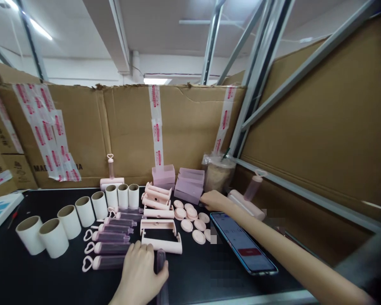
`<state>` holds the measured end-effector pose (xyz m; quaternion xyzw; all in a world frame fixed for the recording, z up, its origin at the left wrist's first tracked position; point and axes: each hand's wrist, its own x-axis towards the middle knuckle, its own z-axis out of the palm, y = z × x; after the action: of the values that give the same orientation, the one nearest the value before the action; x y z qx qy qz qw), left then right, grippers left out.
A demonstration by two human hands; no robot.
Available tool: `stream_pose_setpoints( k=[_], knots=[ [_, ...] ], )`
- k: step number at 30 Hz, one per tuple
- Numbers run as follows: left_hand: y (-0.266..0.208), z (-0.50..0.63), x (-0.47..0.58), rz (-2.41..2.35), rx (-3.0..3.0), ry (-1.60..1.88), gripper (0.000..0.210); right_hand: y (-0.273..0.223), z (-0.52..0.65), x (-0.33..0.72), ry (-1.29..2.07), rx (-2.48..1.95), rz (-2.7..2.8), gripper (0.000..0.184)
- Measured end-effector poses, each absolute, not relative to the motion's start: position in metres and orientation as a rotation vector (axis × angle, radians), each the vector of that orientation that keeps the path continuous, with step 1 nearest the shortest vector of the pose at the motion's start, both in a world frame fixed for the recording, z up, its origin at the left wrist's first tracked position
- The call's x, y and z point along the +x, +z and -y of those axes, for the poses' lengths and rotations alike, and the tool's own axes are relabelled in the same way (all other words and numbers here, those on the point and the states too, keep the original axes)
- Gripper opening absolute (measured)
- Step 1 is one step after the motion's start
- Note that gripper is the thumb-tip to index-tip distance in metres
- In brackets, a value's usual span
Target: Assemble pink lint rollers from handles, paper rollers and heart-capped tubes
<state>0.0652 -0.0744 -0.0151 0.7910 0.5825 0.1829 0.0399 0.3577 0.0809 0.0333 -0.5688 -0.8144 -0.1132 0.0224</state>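
My left hand (142,271) is closed at the front of the black table, its thumb lying across a clear purple tube (161,277). Its knuckles touch or nearly touch a pale pink rectangular frame (162,245); the fingertips are hidden. Farther back, my right hand (216,201) reaches to the lower corner of the purple boxes (189,186), fingers mostly hidden. Several pink round discs (198,237) lie just in front of it. Left of my left hand, purple tubes with heart-shaped pink handles (109,262) lie in a row. More pink frames (157,197) are stacked behind.
White cardboard cylinders (53,238) stand in a curve at left. A phone (244,243) lies under my right forearm. A lidded drink cup (220,173) stands by the boxes. Pink rollers with heart handles (247,204) are at right and back. Cardboard walls (190,127) enclose the table.
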Motion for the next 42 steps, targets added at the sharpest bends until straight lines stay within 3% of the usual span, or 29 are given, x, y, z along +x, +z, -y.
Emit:
stream_pose_setpoints(
  k=[4,9,16,23,27,32,38,42],
  knots=[
    [-0.01,0.068,0.063,-1.823,2.425,0.554,0.02,0.064,-0.058,0.353,-0.421,-1.757,2.582,0.005],
    [-0.009,0.059,0.058,-1.765,2.393,0.484,0.022,0.097,-0.01,0.336,-0.492,-1.587,2.345,0.021],
    [0.022,0.053,0.038,-1.413,2.197,0.927,0.008,0.109,0.038,0.291,0.392,-0.784,1.516,0.019],
    [0.047,0.032,0.011,-0.735,1.877,1.201,0.036,0.109,0.036,0.259,0.902,-0.751,1.288,0.017],
    [0.038,0.029,0.001,-0.717,1.925,1.151,0.031,0.087,0.027,0.241,0.939,-0.709,1.264,0.023],
    [0.033,0.038,-0.008,-0.684,1.847,1.009,0.048,0.054,0.022,0.229,0.965,-0.714,1.296,0.019],
    [0.026,0.033,-0.006,-0.907,2.118,1.064,0.025,0.049,0.032,0.237,0.809,-0.693,1.268,0.011],
    [0.017,0.027,-0.007,-0.921,2.275,1.178,0.027,0.057,0.039,0.238,0.77,-0.638,1.236,0.012]
  ],
)
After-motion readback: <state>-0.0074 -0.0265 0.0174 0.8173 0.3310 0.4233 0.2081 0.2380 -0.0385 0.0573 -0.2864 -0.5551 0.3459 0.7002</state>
